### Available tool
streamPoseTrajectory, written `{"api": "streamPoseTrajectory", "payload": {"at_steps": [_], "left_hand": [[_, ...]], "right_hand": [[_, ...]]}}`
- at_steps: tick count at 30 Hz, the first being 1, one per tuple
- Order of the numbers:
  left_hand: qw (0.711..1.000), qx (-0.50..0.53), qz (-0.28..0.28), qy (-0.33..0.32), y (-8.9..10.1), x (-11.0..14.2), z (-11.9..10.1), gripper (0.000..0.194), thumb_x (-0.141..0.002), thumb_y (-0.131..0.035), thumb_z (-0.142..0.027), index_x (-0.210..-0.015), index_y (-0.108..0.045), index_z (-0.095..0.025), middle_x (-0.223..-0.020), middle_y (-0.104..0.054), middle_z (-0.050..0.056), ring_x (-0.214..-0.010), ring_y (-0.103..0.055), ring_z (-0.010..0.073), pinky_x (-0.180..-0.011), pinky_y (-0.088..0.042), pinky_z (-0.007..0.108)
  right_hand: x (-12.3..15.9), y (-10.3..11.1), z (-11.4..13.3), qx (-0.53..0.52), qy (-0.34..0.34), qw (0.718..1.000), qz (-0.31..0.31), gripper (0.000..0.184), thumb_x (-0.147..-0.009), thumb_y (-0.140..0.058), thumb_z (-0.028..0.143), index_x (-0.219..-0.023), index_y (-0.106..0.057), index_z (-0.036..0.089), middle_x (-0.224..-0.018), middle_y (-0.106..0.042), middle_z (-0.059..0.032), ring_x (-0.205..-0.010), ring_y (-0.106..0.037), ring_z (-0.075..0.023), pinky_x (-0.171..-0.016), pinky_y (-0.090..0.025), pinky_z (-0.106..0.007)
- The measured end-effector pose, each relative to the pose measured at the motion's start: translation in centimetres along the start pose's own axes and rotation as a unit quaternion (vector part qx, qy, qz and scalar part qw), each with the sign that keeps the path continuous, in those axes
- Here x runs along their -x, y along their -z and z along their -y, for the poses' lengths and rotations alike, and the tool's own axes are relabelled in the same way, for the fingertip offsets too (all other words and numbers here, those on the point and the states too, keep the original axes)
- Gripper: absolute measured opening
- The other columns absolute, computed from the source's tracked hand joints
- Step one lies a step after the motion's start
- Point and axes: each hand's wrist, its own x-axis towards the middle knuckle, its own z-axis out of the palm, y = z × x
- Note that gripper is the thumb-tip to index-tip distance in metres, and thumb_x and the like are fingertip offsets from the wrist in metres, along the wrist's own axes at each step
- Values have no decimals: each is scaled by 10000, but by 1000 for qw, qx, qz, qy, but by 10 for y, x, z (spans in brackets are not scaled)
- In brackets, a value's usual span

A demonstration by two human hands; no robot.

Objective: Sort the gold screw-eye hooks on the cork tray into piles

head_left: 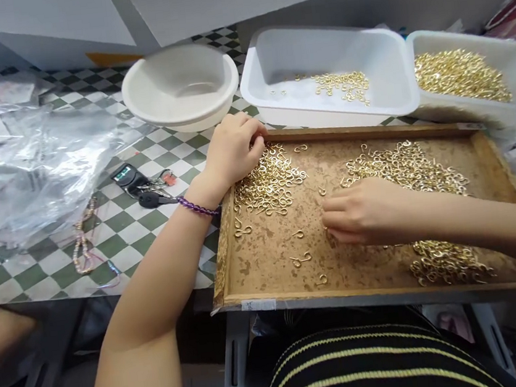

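Note:
A shallow wooden tray (263, 242) lies before me with small gold S-shaped hooks in heaps. My left hand (236, 146) rests over its far left corner, fingers curled in, beside the left heap of hooks (275, 182); whatever they may hold is hidden. Near the tray's middle, my right hand (358, 213) is closed with its fingertips pressed together and pointing down. A gold hook shows partly at those fingertips. Under and around the right forearm spreads a larger heap of hooks (416, 166). A few single hooks (297, 234) lie between the heaps.
Behind the tray stand a white round basin (183, 112), a white tub (332, 110) with some small gold rings, and another tub (462, 105) full of gold pieces. Keys (151, 198), a beaded string (81, 251) and clear plastic bags (49, 161) lie on the checked cloth at left.

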Motion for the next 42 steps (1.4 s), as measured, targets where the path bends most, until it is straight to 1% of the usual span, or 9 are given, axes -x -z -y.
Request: {"api": "streamPoseTrajectory", "payload": {"at_steps": [5,8,13,18,24,29,33,36,42], "left_hand": [[1000,3,0,0,1,0,-1,226,-937,-469,-233,-976,-690,-253,-1069,-674,84,-1079,-581,252,-1049,-510,474],[1000,10,-4,-4,1,0,1,219,-927,-479,-233,-962,-693,-262,-1060,-682,79,-1063,-585,249,-1045,-514,480],[1000,14,-10,-7,0,0,3,225,-923,-477,-247,-958,-696,-281,-1058,-681,79,-1059,-589,252,-1041,-516,500],[1000,17,-18,-17,0,1,5,224,-923,-470,-267,-956,-690,-289,-1047,-685,73,-1043,-590,242,-1016,-515,491],[999,12,-21,-23,0,1,6,212,-925,-481,-281,-939,-692,-288,-1046,-689,77,-1042,-589,252,-1005,-507,501],[999,11,-28,-19,-1,1,7,205,-910,-499,-280,-940,-701,-301,-1022,-677,65,-1030,-579,250,-998,-512,478],[999,10,-24,-20,0,1,8,212,-914,-489,-297,-943,-699,-312,-1026,-678,63,-1034,-578,251,-996,-513,483],[999,13,-24,-24,0,1,8,217,-920,-480,-310,-941,-696,-319,-1032,-675,60,-1040,-583,249,-995,-512,488],[1000,20,-19,-15,0,1,8,213,-924,-488,-293,-934,-701,-308,-1041,-674,70,-1057,-583,259,-1018,-491,498]], "right_hand": [[38,57,-33,123,-297,910,-261,408,-1060,-490,439,-1122,-760,139,-944,-703,-100,-755,-537,-137,-681,-384,-310],[51,70,-42,43,-299,900,-314,464,-1034,-567,447,-1333,-691,115,-1042,-704,-105,-737,-546,-100,-765,-466,-296],[55,36,-41,-33,-133,977,-161,314,-1050,-527,382,-1010,-770,188,-908,-714,-29,-720,-582,-82,-679,-421,-256],[28,6,-39,-109,-90,988,59,273,-979,-498,224,-923,-759,170,-865,-701,-45,-731,-573,-113,-635,-344,-275],[18,17,-41,-272,-55,960,-38,320,-978,-502,236,-1169,-748,163,-1012,-726,-53,-872,-642,-101,-787,-466,-269],[40,22,-41,-283,-66,945,153,362,-962,-469,182,-1151,-779,193,-999,-746,-35,-795,-655,-94,-714,-468,-258],[49,21,-36,-322,-74,943,40,489,-992,-429,201,-1432,-641,198,-1200,-721,-75,-977,-678,-117,-819,-512,-281],[54,20,-33,-335,-73,939,-26,380,-1033,-452,289,-1297,-705,186,-1095,-730,-65,-943,-669,-106,-804,-502,-262],[66,1,-16,-137,-82,984,76,145,-957,-556,199,-883,-669,146,-849,-640,-21,-673,-522,-88,-586,-277,-259]]}}
